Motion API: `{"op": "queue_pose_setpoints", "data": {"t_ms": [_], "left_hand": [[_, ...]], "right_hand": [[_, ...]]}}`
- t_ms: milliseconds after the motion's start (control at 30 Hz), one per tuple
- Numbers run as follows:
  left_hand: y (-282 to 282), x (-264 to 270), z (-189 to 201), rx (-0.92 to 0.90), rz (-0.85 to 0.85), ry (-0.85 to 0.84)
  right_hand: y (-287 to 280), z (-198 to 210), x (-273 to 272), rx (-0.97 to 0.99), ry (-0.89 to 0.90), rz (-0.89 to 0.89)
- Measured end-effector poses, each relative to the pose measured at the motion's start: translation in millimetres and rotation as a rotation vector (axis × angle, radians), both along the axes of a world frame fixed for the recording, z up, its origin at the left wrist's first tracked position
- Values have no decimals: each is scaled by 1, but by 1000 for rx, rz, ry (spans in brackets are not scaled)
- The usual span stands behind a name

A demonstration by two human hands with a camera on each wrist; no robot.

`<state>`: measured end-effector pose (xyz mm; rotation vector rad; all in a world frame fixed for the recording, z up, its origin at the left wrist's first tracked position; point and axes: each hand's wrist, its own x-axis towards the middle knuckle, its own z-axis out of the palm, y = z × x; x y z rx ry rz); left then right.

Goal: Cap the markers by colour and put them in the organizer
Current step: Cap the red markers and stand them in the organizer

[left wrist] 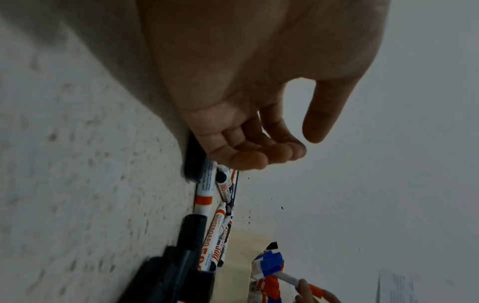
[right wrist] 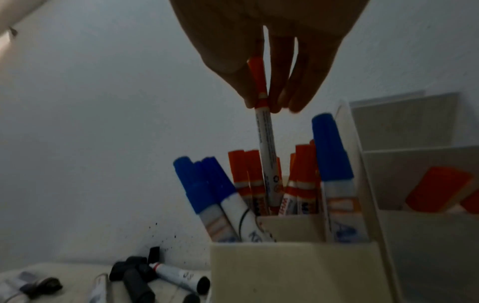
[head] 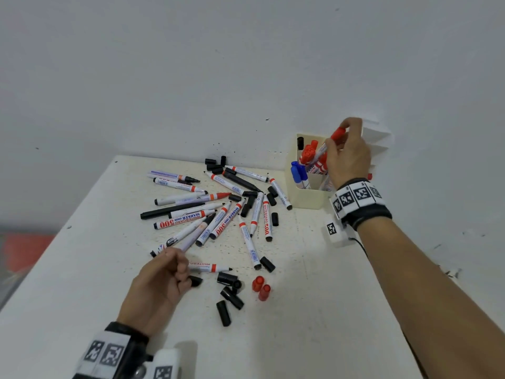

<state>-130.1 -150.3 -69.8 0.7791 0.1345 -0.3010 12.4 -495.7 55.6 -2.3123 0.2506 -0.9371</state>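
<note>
a red-capped marker (right wrist: 264, 131) stands tilted with its lower end in the organizer (head: 306, 199), among other red ones beside blue ones. the right hand (head: 348, 157) pinches it at the cap. the left hand (head: 161, 280) rests on the table (head: 314, 310), fingers loosely curled, holding nothing, by the loose markers (head: 218, 214) and black caps (head: 228, 299).
</note>
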Motion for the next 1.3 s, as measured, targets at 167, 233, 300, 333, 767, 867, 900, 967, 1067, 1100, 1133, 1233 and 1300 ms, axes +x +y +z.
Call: {"op": "queue_pose_setpoints", "data": {"t_ms": [167, 233, 300, 333, 767, 867, 900, 967, 1067, 1100, 1133, 1233, 1300], "left_hand": [[4, 0, -9, -97, 37, 52], [5, 0, -11, -91, 28, 36], [3, 0, -12, -60, 15, 26], [3, 0, -12, -51, 9, 26], [1, 1, -10, -44, 24, 49], [-1, 1, -6, -5, 22, 49], [-1, 1, -5, 13, 17, 47], [-2, 0, -1, 70, -6, 33], [-1, 5, 14, 214, -60, -43], [2, 9, 20, 306, -82, -82], [4, 15, 29, 425, -104, -122], [8, 45, 53, 878, -136, -263], [6, 77, 67, 1163, -164, -387]], "right_hand": [[8, -10, 8, -223, 93, -49], [6, -14, 10, -247, 143, -38], [4, -22, 11, -298, 214, -16], [4, -26, 11, -329, 248, -4], [41, -29, -37, -303, -101, 192], [59, -33, -64, -218, 13, 391], [64, -34, -71, -193, 87, 448], [70, -39, -82, -155, 223, 563], [75, -51, -92, -128, 400, 678], [76, -55, -94, -123, 443, 696], [77, -58, -97, -120, 479, 706], [80, -65, -107, -79, 551, 715], [80, -66, -115, -47, 559, 717]]}}
